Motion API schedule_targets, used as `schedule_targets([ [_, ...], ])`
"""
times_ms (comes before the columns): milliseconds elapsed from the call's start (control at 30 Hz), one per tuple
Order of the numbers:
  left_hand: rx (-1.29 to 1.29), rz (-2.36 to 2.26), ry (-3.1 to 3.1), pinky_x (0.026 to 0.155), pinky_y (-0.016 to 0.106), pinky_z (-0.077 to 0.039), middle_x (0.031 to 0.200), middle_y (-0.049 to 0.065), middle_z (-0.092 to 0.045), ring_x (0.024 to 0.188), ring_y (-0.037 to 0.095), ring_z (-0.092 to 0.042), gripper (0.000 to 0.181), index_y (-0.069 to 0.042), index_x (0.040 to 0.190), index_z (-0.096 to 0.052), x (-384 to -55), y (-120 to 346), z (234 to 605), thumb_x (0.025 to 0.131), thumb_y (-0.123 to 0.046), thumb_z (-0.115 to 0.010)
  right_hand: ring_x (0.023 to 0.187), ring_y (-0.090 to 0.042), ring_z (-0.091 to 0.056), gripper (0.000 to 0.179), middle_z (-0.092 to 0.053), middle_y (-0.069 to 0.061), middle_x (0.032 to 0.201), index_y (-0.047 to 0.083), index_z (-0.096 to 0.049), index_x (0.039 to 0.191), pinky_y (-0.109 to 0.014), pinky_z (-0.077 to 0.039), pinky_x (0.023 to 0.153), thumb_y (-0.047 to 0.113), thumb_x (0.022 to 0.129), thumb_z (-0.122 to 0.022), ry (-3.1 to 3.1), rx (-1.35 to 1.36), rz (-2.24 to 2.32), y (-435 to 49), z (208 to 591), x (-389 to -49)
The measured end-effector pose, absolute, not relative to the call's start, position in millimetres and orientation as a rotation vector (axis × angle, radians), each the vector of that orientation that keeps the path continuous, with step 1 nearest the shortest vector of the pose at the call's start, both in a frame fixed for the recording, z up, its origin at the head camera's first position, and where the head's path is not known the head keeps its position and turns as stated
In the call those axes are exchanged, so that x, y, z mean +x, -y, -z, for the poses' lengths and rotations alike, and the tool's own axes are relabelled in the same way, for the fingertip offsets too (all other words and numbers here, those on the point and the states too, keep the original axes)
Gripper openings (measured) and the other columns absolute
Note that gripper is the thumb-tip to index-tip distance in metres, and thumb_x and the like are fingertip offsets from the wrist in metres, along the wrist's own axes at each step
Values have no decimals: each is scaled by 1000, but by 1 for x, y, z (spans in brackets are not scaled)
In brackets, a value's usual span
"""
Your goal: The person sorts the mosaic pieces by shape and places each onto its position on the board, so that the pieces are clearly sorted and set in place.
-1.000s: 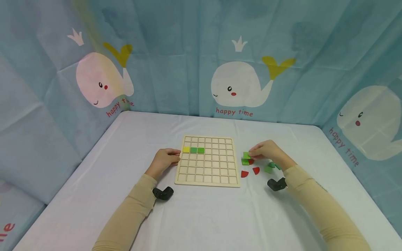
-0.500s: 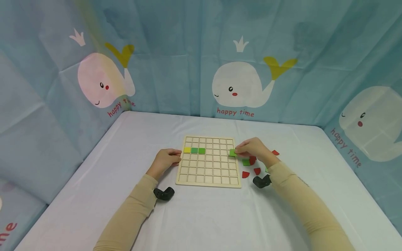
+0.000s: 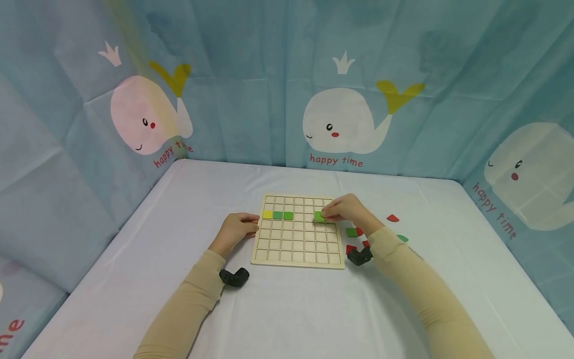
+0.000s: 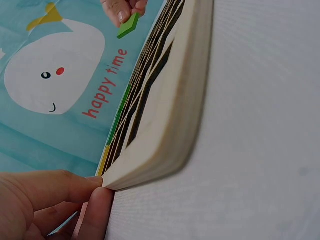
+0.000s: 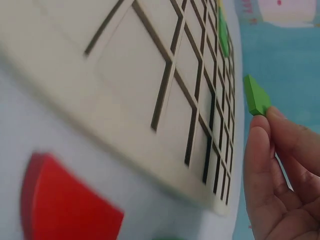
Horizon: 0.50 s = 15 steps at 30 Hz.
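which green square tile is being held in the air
The green tile pinched by the right hand, above the board. Two other green tiles sit in the board in line with the yellow tile; another green square lies on the table.

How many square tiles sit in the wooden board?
3, in one row: leftmost yellow square tile, then darker green square tile, then brighter green square tile. Right hand may hide more.

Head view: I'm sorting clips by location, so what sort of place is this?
Probably a makeshift tabletop booth indoors: a whale-print curtain screens the back and both sides of a white-clothed table, where a gridded board lies.
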<state>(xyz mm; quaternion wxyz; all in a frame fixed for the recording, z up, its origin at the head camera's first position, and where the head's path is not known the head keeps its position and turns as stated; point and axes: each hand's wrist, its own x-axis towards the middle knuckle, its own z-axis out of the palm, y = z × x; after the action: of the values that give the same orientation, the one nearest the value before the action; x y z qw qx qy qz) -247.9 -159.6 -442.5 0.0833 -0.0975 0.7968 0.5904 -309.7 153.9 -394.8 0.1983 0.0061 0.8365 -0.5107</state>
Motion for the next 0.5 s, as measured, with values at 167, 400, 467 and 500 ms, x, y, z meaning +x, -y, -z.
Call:
schedule_targets([
  [167,-296,-1765,-2376,75,19,-58,124,18,-64,92,12,-65,39,0,129,-63,-248,159,442,91,-5,-65,68,-7,-71,25,-76,-1,81,-6,-73,105,-27,-62,75,10,86,-77,-2322,6,1454,-144,395,-311],
  [400,-297,-1753,-2382,74,19,-58,122,17,-64,91,12,-65,38,-1,129,-64,-248,159,442,91,-6,-66,64,-8,-70,22,-75,2,74,-3,-75,103,-26,-61,73,12,86,-78,-2326,0,1425,-134,398,-319],
  [467,-297,-1752,-2385,74,19,-58,122,17,-64,91,12,-65,38,-1,129,-64,-248,159,442,91,-6,-66,63,-8,-70,21,-75,2,74,-2,-75,101,-25,-60,72,12,86,-78,-2322,-4,1424,-130,399,-321],
  [500,-296,-1753,-2386,74,19,-58,122,17,-64,91,12,-65,38,-1,129,-64,-248,159,442,91,-6,-66,63,-8,-70,20,-75,2,73,-2,-75,101,-25,-60,72,11,86,-77,-2322,-5,1421,-128,399,-322],
])
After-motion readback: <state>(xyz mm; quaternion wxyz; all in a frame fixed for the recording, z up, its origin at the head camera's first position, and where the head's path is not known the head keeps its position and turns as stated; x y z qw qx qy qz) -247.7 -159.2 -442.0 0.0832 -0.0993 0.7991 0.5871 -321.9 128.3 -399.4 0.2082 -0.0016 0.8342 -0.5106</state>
